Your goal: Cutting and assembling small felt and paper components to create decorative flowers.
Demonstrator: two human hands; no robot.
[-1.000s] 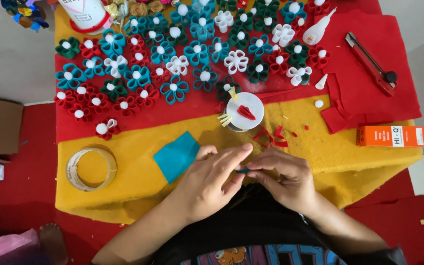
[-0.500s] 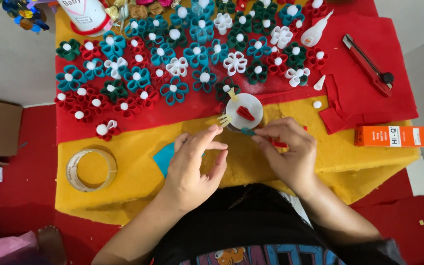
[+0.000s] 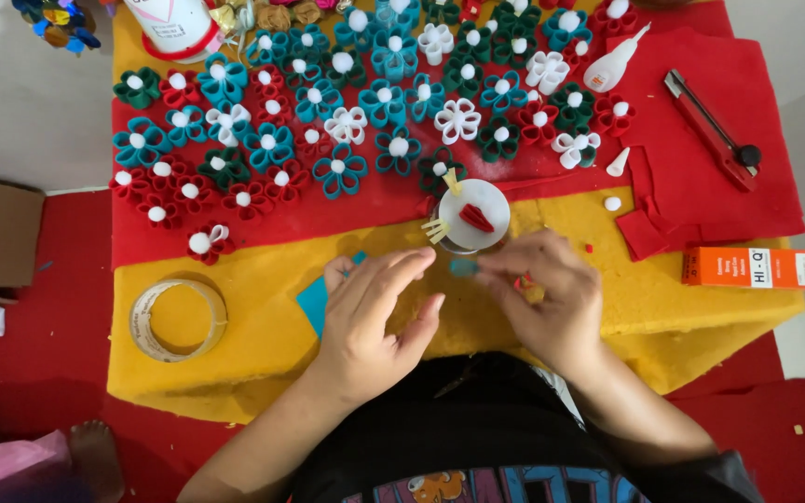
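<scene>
Near the middle of the frame the person's right hand (image 3: 552, 298) pinched a small teal piece (image 3: 464, 268) between thumb and forefinger, its other fingers curled in around something small and yellowish that was too small to make out. The teal piece sat just below a white lid (image 3: 475, 214) that held a few red scraps. The left hand (image 3: 375, 312) lay just left of it, palm down, fingers loosely spread and gripping nothing, the forefinger tip close to the teal piece; whether it touched I could not tell. Under that hand a teal felt sheet (image 3: 312, 300) peeked out at its left edge.

Both hands rested over a yellow felt sheet (image 3: 263, 270) covering the lower middle of the frame. Across the upper half, rows of looped felt flowers (image 3: 339, 172) in teal, red, green and white, each with a white centre, lay on a red felt sheet (image 3: 766, 200). A roll of clear tape (image 3: 179, 319) sat at the lower left of the yellow sheet. At the upper right lay a white glue bottle (image 3: 619, 61) and a red utility knife (image 3: 710, 130), and an orange box (image 3: 752, 267) rested at the right edge.
</scene>
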